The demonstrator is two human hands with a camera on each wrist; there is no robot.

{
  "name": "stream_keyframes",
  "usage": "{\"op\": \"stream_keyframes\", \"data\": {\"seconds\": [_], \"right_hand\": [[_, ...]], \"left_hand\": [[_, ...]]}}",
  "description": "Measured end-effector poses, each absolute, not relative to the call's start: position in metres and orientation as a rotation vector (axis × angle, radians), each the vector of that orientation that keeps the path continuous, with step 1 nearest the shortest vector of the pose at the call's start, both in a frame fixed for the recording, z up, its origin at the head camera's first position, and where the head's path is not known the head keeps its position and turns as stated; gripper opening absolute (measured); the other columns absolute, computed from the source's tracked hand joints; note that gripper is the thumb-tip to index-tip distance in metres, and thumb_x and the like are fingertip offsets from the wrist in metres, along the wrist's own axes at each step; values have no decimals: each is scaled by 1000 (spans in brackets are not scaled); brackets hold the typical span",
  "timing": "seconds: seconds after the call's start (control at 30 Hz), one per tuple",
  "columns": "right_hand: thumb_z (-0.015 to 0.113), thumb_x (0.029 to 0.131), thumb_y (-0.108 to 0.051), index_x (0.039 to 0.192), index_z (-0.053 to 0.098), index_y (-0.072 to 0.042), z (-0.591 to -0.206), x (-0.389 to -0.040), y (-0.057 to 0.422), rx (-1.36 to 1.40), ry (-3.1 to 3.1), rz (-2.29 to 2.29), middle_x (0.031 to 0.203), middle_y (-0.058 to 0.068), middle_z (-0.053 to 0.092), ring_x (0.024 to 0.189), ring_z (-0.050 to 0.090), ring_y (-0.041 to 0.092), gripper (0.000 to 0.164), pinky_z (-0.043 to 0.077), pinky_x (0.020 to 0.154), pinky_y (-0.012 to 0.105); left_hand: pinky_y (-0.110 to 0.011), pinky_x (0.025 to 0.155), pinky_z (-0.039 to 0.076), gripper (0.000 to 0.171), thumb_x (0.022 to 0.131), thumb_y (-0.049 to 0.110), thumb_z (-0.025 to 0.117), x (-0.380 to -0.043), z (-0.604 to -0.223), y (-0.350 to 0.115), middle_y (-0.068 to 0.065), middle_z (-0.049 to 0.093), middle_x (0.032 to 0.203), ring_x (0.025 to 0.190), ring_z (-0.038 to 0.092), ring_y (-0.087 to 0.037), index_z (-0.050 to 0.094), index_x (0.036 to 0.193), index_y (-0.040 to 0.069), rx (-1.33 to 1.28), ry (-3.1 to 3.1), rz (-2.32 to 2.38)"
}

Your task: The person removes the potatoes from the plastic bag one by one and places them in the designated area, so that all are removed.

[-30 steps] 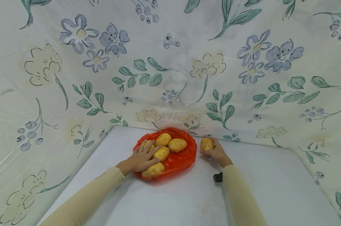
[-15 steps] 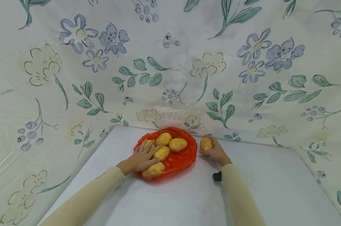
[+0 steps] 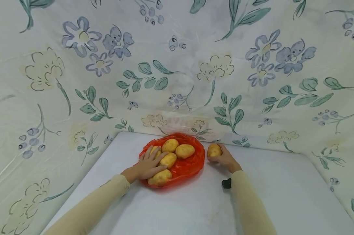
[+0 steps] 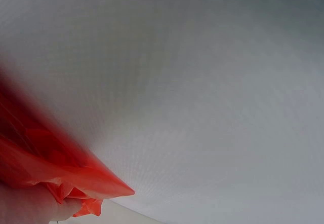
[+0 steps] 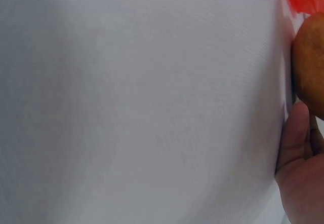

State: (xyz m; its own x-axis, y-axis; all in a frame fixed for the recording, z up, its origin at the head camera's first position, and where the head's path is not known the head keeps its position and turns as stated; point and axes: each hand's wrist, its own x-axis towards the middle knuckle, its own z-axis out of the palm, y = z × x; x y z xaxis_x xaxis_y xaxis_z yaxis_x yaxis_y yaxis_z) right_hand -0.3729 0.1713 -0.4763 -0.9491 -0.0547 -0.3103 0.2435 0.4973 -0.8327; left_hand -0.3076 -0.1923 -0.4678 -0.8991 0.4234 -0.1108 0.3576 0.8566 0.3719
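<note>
In the head view, a red plastic bag [image 3: 188, 167] lies opened out with several yellow potatoes [image 3: 185, 151] in it. My left hand [image 3: 144, 167] rests with spread fingers on the potatoes at the bag's left side, partly covering them. Just right of the bag, my right hand [image 3: 227, 160] grips a single potato [image 3: 214, 150] between thumb and fingers, low by the table. The right wrist view shows this potato [image 5: 311, 64] at its right edge, with fingers [image 5: 294, 133] against it. A fold of the bag [image 4: 55, 168] lies over part of my hand in the left wrist view.
Both hands work on a white table [image 3: 177, 209]. A flower-patterned sheet [image 3: 183, 88] rises behind the table's back edge and along its sides. A small black object [image 3: 226, 183] shows beside my right sleeve [image 3: 250, 202].
</note>
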Motion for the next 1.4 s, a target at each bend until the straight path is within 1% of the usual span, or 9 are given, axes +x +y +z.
{"op": "stream_keyframes", "data": {"seconds": [0.2, 0.37, 0.5, 0.8, 0.97, 1.1, 1.2, 1.4], "right_hand": [[80, 80, -31, 156, 18, -21, -476, -370, 174, 137, 2437, -1451, 150, 16, 36, 131, 38, 38, 99, 34, 112, 60], [79, 81, -32, 155, 18, -17, -476, -368, 175, 123, 2444, -1439, 150, 17, 36, 132, 38, 38, 98, 33, 112, 59], [80, 80, -33, 156, 17, -16, -477, -368, 176, 128, 2436, -1442, 151, 17, 35, 132, 37, 38, 100, 33, 113, 59], [80, 79, -36, 155, 18, -10, -478, -371, 178, 133, 2444, -1436, 151, 19, 36, 133, 38, 37, 101, 29, 115, 58], [80, 79, -34, 155, 18, -9, -476, -370, 177, 142, 2425, -1449, 152, 19, 35, 133, 37, 37, 101, 28, 116, 58], [79, 80, -33, 155, 16, -9, -476, -369, 177, 144, 2416, -1463, 152, 19, 33, 134, 37, 37, 101, 28, 116, 58], [78, 81, -32, 155, 16, -8, -477, -368, 178, 140, 2418, -1461, 153, 20, 33, 135, 37, 38, 100, 29, 116, 58], [78, 81, -33, 155, 17, -8, -478, -368, 176, 131, 2428, -1454, 152, 20, 34, 134, 37, 38, 99, 30, 115, 58]], "left_hand": [[-72, 114, 0, 74, 97, 66, 38, -305, -466, -192, -12, -2, 167, 149, -16, -44, 18, 159, 30, 600, 2847, 514], [-74, 112, 0, 74, 98, 64, 38, -305, -466, -192, -14, -1, 166, 149, -15, -45, 19, 159, 27, 620, 2852, 524], [-73, 113, 0, 74, 97, 65, 37, -307, -465, -193, -13, -2, 167, 149, -16, -45, 18, 159, 28, 622, 2848, 509], [-73, 113, 0, 75, 97, 67, 35, -310, -467, -193, -13, -2, 167, 149, -16, -44, 16, 159, 30, 613, 2858, 485], [-74, 112, 0, 75, 97, 66, 36, -308, -468, -193, -13, -1, 167, 149, -16, -45, 18, 159, 29, 615, 2859, 506], [-72, 113, 0, 75, 97, 67, 36, -309, -468, -192, -11, -3, 167, 149, -17, -43, 16, 159, 30, 608, 2858, 495], [-71, 114, 0, 76, 96, 68, 34, -309, -469, -192, -10, -4, 167, 150, -18, -42, 15, 159, 31, 605, 2853, 482], [-72, 114, -1, 76, 96, 68, 36, -307, -471, -193, -11, -3, 167, 149, -17, -43, 16, 159, 31, 600, 2856, 508]]}}
